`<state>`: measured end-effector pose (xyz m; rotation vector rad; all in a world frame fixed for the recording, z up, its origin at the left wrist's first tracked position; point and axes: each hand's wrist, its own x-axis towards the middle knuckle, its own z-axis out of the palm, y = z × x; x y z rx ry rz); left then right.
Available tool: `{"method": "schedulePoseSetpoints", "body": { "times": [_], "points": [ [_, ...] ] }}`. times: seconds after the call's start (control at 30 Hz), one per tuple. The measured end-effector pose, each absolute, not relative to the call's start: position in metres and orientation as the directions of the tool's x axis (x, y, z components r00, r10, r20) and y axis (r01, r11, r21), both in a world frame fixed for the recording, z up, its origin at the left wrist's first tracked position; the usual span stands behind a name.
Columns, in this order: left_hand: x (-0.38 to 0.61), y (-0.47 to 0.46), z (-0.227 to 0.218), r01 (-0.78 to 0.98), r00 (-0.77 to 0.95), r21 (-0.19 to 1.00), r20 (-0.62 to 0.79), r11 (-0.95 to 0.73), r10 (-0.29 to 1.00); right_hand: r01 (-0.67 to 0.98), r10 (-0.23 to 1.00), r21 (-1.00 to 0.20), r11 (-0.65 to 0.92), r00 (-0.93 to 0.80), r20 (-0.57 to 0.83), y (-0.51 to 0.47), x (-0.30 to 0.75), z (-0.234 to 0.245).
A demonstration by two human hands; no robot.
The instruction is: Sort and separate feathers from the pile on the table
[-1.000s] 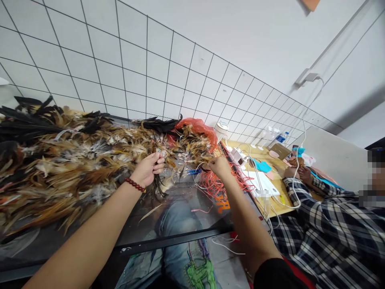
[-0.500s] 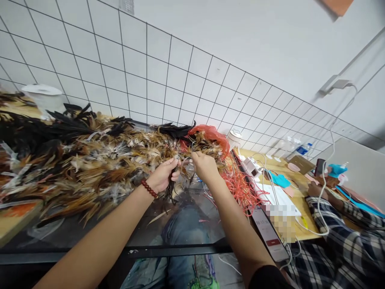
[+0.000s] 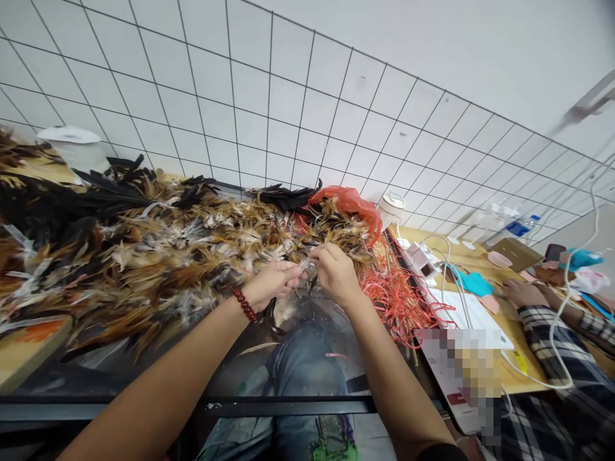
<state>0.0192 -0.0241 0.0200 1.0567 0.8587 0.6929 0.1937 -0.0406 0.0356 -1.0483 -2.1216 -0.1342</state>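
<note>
My left hand (image 3: 273, 283), with a red bead bracelet (image 3: 245, 305) on its wrist, is closed in a pinch on a small bunch of feathers (image 3: 308, 267). The bunch shows pale, fluffy quill ends, and dark tips hang below the palm. My right hand (image 3: 336, 274) meets it from the right, thumb and fingers pinched together at the pale ends. What the right fingertips hold is too small to make out. Just beyond both hands spreads a large pile of brown, cream and black feathers (image 3: 192, 256).
A red plastic bag (image 3: 348, 200) and a tangle of red strings (image 3: 391, 294) lie to the right. Farther right are a phone (image 3: 444, 378), white cables and a co-worker's hand (image 3: 523, 292). A wire grid (image 3: 271, 83) stands behind; a white tub (image 3: 77, 150) is back left.
My hands have come closer together, and the pale loop between them no longer shows. The view has shifted. The co-worker's hand now lies flatter on the table.
</note>
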Motion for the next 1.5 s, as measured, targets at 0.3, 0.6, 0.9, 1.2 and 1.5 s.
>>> {"method": "schedulePoseSetpoints", "body": {
  "times": [0.3,0.6,0.9,1.2,1.5],
  "points": [
    [0.016,-0.029,0.031,-0.142,0.64,0.944,-0.143,0.299,0.755,0.479,0.848,-0.707,0.52,-0.188,0.496,-0.032,0.196,0.017],
    [0.018,-0.029,0.033,-0.166,0.454,0.951,-0.16,0.26,0.876,0.574,0.861,-0.67,0.471,-0.131,0.492,-0.035,0.187,0.015],
    [0.022,-0.018,0.016,0.001,0.123,1.0,0.005,-0.005,0.992,0.657,0.777,-0.442,0.61,-0.389,0.495,-0.043,0.182,0.016],
    [0.014,-0.029,0.024,0.072,0.634,0.991,-0.134,0.115,0.762,0.519,0.695,-0.475,0.711,-0.417,0.585,-0.038,0.2,0.03],
    [0.016,-0.022,0.027,-0.23,0.519,0.949,-0.066,0.214,0.852,0.43,0.918,-0.812,0.394,-0.217,0.331,-0.025,0.196,0.004]
  ]
}}
